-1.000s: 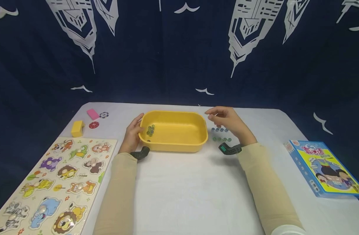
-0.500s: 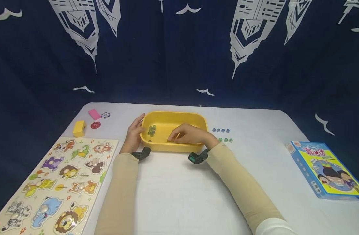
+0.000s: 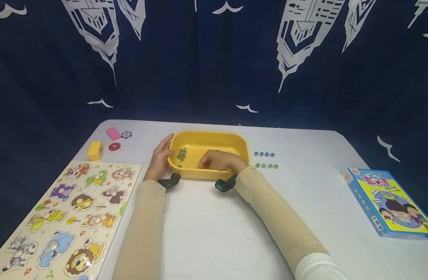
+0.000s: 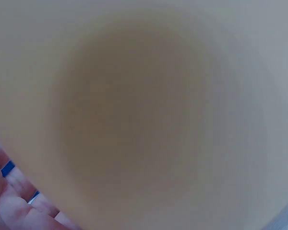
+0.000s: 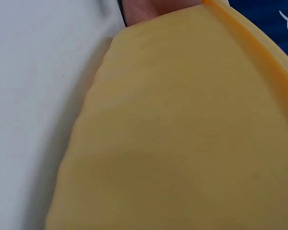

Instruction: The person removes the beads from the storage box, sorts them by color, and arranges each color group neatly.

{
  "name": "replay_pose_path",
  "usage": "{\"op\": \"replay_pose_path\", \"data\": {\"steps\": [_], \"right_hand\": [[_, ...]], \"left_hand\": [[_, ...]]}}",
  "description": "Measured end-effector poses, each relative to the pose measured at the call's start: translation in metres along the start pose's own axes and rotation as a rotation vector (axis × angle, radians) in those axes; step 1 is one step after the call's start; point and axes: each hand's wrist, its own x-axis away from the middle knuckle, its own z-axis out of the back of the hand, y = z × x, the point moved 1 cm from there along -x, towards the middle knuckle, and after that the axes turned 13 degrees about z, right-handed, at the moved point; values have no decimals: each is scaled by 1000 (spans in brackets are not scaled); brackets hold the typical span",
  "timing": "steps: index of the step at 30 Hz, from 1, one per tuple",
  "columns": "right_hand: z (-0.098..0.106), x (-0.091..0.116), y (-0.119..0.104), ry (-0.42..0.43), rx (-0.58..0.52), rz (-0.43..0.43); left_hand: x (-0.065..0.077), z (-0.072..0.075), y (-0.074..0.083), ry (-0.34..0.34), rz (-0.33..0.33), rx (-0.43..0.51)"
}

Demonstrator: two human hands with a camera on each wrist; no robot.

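A yellow plastic tray (image 3: 217, 140) stands on the white table, its outer wall (image 5: 173, 124) filling much of the right wrist view. Several glassy marbles (image 3: 181, 155) lie at its left end. My left hand (image 3: 158, 161) holds that end, thumb at the rim and fingers along the outside. Inside the tray, toward the front right, is my right hand (image 3: 219, 160) with bent fingers pointing down. The front wall hides its fingertips, so whether they pinch a marble does not show. Right of the tray lie a row of blue marbles (image 3: 267, 154) and a row of green marbles (image 3: 269, 166).
An animal puzzle board (image 3: 70, 217) lies at left. Behind it are a yellow block (image 3: 95, 151), a pink block (image 3: 113, 133), a red chip (image 3: 114, 146) and a black-and-white chip (image 3: 126, 135). A boxed game (image 3: 392, 202) lies at the right edge. A dark curtain (image 3: 200, 77) hangs behind the table.
My right hand has moved left from above the marble rows into the tray, then settled lower there. My left hand has stayed on the tray's left end.
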Motion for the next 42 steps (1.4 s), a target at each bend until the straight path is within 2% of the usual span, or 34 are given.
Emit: {"op": "replay_pose_path", "data": {"steps": [4, 9, 14, 18, 23, 30, 36, 40, 42], "right_hand": [[2, 3, -2, 20, 43, -26], [12, 17, -6, 99, 70, 29], [28, 42, -10, 199, -4, 107], [40, 64, -9, 301, -114, 120], [55, 93, 2, 460, -237, 49], [77, 136, 30, 709, -202, -72], [81, 172, 60, 950, -320, -155], [77, 190, 81, 998, -373, -189], [74, 195, 90, 990, -354, -232]], "left_hand": [[0, -1, 0, -15, -4, 6], [0, -3, 0, -18, -7, 1], [-1, -4, 1, -20, -11, -7], [-1, -4, 1, -29, -16, 1], [0, -3, 1, -27, -21, -1], [1, -1, 2, -16, -14, 0], [0, -1, 2, -24, -12, 7], [0, 0, 1, -25, -12, 16], [0, 0, 0, -26, -11, 17]]}}
